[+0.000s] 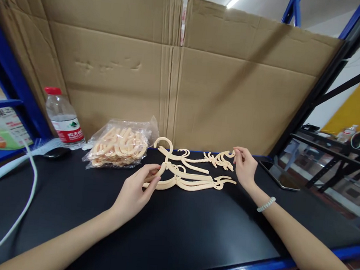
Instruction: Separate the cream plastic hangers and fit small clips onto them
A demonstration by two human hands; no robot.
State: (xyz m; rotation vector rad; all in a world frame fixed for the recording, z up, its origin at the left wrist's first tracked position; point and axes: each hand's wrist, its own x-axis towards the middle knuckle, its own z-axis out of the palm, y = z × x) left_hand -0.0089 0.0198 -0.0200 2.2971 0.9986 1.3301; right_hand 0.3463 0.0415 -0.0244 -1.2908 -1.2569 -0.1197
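My left hand (pixel 134 190) pinches a cream plastic clothes hanger (pixel 168 151) near its neck, with the curved hook pointing up. Beneath and beside it, more cream hanger pieces (pixel 194 187) lie across the black tabletop, some overlapping. To the right is a small heap of cream hook pieces (pixel 220 160). At the heap's right edge, my right hand (pixel 245 169) has its thumb and forefinger closed on a curved hook piece (pixel 230 154). My fingers cover part of that piece.
A clear plastic bag (pixel 118 144) full of cream hook parts sits at the back left. Left of it stand a water bottle (pixel 65 119) and a dark object (pixel 57 153). A white cable (pixel 31 193) crosses the left side. A phone (pixel 279 175) lies right; cardboard (pixel 245 86) walls the back.
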